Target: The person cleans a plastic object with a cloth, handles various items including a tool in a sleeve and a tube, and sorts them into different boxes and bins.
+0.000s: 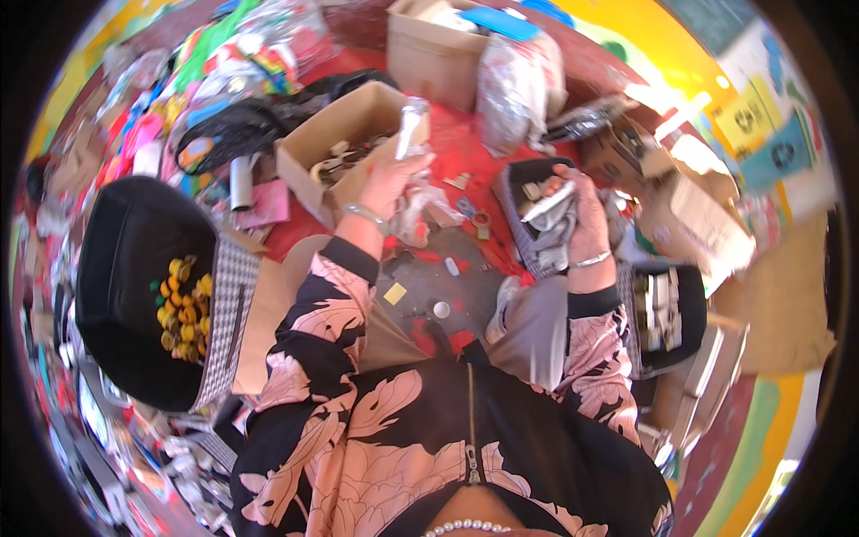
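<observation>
My left hand [396, 178] is raised beside the right side of an open cardboard box [305, 178] with small mixed pieces inside. It holds a crumpled, shiny silvery wrapper [411, 127]; a pale plastic bag [411, 218] hangs just below that hand. Over a dark-lined fabric bin [513, 221] my right hand [585, 208] grips a bundle of grey cloth [556, 235], with a flat whitish piece [550, 201] at its fingers. Small light blocks lie in this bin. Both hands are slightly blurred.
A black-lined bin [121, 288] with yellow and orange pieces stands at left. Another fabric bin [691, 315] holds pale boxes at right. Cardboard boxes [436, 67] and a stuffed plastic bag [513, 94] stand ahead. Scraps and a round white object [441, 309] lie on the floor.
</observation>
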Motion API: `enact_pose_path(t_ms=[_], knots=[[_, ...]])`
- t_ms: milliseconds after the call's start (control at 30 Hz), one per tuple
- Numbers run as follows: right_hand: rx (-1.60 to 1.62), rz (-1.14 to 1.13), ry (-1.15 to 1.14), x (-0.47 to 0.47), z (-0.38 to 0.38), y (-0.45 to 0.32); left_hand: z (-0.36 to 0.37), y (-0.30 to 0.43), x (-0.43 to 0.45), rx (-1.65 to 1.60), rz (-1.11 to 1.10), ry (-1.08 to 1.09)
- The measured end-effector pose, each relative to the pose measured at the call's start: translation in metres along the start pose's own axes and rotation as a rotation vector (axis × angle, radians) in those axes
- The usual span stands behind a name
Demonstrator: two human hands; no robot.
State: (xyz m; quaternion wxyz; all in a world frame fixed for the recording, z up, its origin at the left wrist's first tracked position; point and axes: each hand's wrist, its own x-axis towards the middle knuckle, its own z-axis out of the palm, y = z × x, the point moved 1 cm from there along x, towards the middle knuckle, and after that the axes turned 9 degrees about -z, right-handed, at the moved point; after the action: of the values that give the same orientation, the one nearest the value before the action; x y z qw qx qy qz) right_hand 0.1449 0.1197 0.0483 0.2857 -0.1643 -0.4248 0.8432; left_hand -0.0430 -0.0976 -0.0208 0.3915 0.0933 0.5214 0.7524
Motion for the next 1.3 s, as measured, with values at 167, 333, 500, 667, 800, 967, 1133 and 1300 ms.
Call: enact_pose_path(t_ms=[167,333,500,667,800,967,1133,1300], knots=[[-0.137,-0.095,-0.106,-0.048,-0.028,-0.006,0.043,-0.014,-0.027,0.026,-0.124,-0.18],[-0.06,-0.012,-0.209,-0.091,-0.026,0.001,0.076,-0.044,-0.07,-0.004,-0.192,-0.41],[-0.149,0.077,-0.198,-0.112,-0.02,0.015,0.086,-0.052,-0.099,0.124,-0.271,-0.524],[-0.059,0.152,-0.226,-0.126,-0.016,0.026,0.109,-0.052,-0.129,0.223,-0.298,-0.57],[-0.094,0.152,-0.138,-0.134,-0.019,0.029,0.119,-0.059,-0.139,0.103,-0.345,-0.565],[-0.175,0.019,-0.017,-0.137,-0.034,0.024,0.094,-0.084,-0.107,-0.151,-0.343,-0.102],[-0.112,0.023,-0.017,-0.155,-0.026,0.014,0.062,-0.1,-0.069,-0.433,-0.27,0.153],[-0.148,-0.089,-0.161,-0.167,-0.006,0.02,0.066,-0.1,-0.051,-0.617,-0.303,-0.045]])
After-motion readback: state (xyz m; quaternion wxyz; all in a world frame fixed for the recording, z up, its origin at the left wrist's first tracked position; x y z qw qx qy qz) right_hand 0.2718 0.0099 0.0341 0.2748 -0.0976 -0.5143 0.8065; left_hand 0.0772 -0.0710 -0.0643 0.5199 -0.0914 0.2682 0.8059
